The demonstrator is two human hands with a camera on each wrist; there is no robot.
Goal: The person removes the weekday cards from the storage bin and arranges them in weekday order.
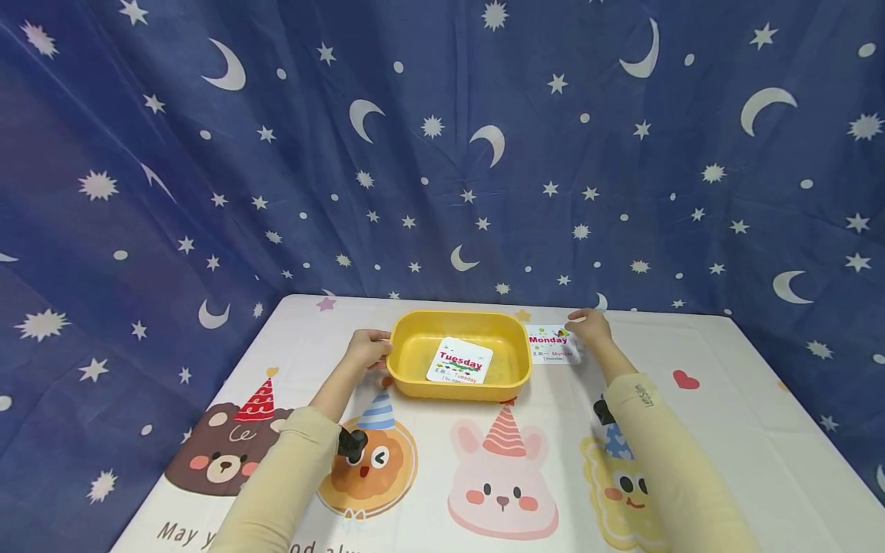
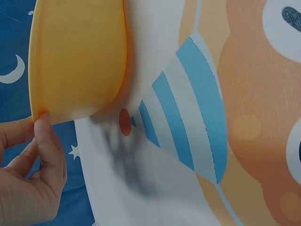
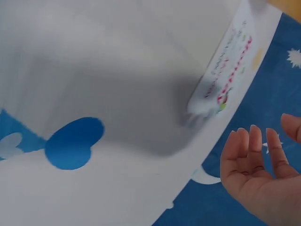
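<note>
My left hand is pinching the left end of a yellow tray by its rim, while my right hand is hovering by the far right corner of the Monday card, its fingers loosely bent and holding nothing. That card is lying on the tablecloth, just beside the tray's right end; whether its left edge is touching the plastic, I can't tell. The Tuesday card is resting inside the tray, its lower edge hiding behind the front wall.

I'm judging the tray the likeliest trouble: since I'm gripping only one end, an uneven tug could be swinging the other end into the Monday card, pushing it askew or trapping it. Tipping the tray could be sending the Tuesday card sliding, as nothing visible is fixing it. The Monday card is looking thin, so my fingertips could be skidding over it instead of catching an edge.

Around me, the starry blue curtain is hanging just behind the far edge, probably limiting any reach beyond. My cream sleeves and black wrist gadgets are covering parts of the printed faces. The tray itself is standing between my left hand and the Monday card.
</note>
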